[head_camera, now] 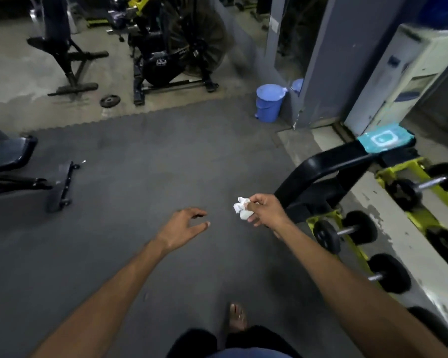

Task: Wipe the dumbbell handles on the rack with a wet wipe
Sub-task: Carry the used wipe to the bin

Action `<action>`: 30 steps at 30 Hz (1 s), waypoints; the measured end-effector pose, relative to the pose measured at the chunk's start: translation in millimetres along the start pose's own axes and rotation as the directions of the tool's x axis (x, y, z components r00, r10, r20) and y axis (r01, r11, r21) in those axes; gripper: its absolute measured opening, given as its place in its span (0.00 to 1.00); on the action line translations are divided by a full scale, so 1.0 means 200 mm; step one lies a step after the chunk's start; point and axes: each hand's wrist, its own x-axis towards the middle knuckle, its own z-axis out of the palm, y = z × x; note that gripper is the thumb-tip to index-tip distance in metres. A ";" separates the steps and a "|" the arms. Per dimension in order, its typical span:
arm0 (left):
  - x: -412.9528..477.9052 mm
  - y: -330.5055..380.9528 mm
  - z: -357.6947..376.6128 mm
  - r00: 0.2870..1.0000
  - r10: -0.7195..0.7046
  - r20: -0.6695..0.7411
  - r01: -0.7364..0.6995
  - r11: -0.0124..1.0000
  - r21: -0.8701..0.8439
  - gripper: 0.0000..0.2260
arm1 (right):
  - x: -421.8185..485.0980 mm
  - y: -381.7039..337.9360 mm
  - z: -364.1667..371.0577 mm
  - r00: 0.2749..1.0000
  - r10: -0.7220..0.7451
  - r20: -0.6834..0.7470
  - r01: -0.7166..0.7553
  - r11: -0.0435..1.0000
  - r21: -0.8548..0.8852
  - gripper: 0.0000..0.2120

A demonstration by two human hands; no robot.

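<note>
Head view:
- Small white wet wipe pinched, scrunched up, by fingertips of right hand; held over grey floor mat, near rack.
- Left hand loose, fingers half curled, nothing held.
- Dumbbells laid on rack, untouched.
- Wipe judged soft, light, floppy: best wrapped round thin metal handle.
- Dumbbells likely heavy: best left lying.

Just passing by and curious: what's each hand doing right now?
Left hand: open, holding nothing.
Right hand: pinching a crumpled white wipe.
</note>
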 end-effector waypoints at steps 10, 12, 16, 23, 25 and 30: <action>1.53 -0.20 -0.48 0.997 0.031 0.065 -0.029 0.999 -0.034 0.17 | 1.39 -0.48 -0.10 1.000 0.018 -0.010 -0.019 0.996 -0.083 0.03; 1.87 -0.24 -0.58 0.996 0.050 0.073 -0.048 0.998 -0.036 0.17 | 1.70 -0.58 -0.12 0.999 -0.004 -0.045 0.000 0.996 -0.089 0.03; 2.49 -0.24 -0.88 0.988 0.081 0.131 -0.079 0.997 -0.016 0.18 | 2.22 -0.88 -0.18 0.993 0.031 -0.115 -0.037 0.998 -0.049 0.05; 3.51 -0.20 -1.32 0.968 0.117 0.221 -0.122 0.993 0.005 0.19 | 3.12 -1.26 -0.31 0.981 0.082 -0.174 -0.080 0.997 0.016 0.06; 3.81 -0.22 -1.37 0.960 0.128 0.248 -0.137 0.990 0.017 0.19 | 3.42 -1.32 -0.34 0.976 0.104 -0.193 -0.098 0.994 0.040 0.06; 4.60 -0.24 -1.52 0.953 0.112 0.281 -0.131 0.990 0.049 0.19 | 4.16 -1.48 -0.44 0.968 0.135 -0.210 -0.119 0.989 0.087 0.04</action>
